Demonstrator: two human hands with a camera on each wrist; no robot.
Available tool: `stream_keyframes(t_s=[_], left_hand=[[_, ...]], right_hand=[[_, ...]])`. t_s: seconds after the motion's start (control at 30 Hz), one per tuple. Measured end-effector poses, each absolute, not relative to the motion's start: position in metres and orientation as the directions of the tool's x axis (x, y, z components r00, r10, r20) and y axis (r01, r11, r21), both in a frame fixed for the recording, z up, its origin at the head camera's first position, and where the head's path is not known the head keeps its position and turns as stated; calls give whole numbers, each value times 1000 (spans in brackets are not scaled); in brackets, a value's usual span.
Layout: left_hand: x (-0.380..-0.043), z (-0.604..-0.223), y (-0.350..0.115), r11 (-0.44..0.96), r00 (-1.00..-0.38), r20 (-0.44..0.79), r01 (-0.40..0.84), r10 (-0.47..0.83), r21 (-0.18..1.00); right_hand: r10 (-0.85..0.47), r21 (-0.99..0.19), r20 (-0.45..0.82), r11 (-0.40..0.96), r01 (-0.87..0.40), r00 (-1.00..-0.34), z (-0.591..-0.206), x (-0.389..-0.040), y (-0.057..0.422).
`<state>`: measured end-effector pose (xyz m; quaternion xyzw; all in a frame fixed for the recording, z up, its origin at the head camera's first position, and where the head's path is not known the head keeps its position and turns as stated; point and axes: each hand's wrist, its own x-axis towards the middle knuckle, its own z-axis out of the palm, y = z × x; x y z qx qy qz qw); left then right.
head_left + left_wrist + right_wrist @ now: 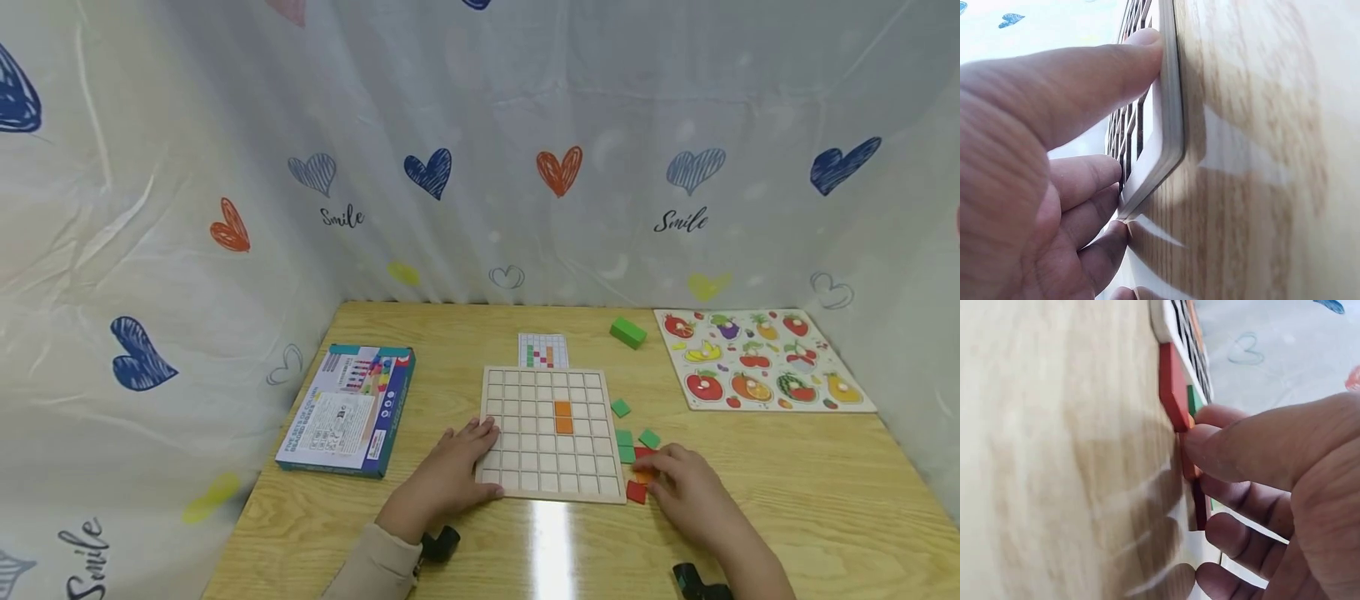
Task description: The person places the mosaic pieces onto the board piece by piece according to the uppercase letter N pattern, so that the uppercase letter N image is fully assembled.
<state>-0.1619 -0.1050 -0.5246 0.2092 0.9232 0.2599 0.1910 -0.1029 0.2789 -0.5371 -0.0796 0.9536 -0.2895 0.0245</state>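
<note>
A square wooden grid board [551,495] lies mid-table with two orange tiles [563,417] in one column. My left hand [450,471] rests on its left edge, fingers spread; the thumb [1141,53] lies over the near rim. Right of the board, my right hand [690,492] pinches an orange tile [1189,464] between thumb and index finger, low at the table. One red tile [1174,387] lies nearer me, and another red tile [642,452] lies just beyond, partly under the fingers. Several green tiles [625,446] lie along the board's right side.
A small printed pattern card [543,351] touches the board's far edge. Farther back stands a green block [627,332]. A fruit puzzle board [780,407] lies at the back right, and a boxed toy set [330,425] at the left. A printed curtain [487,100] hangs behind the table.
</note>
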Motion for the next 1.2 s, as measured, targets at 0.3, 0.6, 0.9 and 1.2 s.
stream_keyframes(t_s=[0.3,0.6,0.9,1.2], left_hand=[[-161,-527,-105,780,-838,-245,291,487,554],[-162,-526,-106,778,-844,-234,291,483,557],[-162,-529,-107,773,-839,-234,297,492,560],[-163,-530,-107,769,-839,-235,289,490,571]], right_hand=[[-108,-545,-16,834,-82,-994,-538,-96,278],[-54,-576,-142,816,38,-988,-529,-102,278],[-26,-685,-90,727,44,-996,-521,-102,272],[4,-727,41,686,-27,-999,-500,-121,243]])
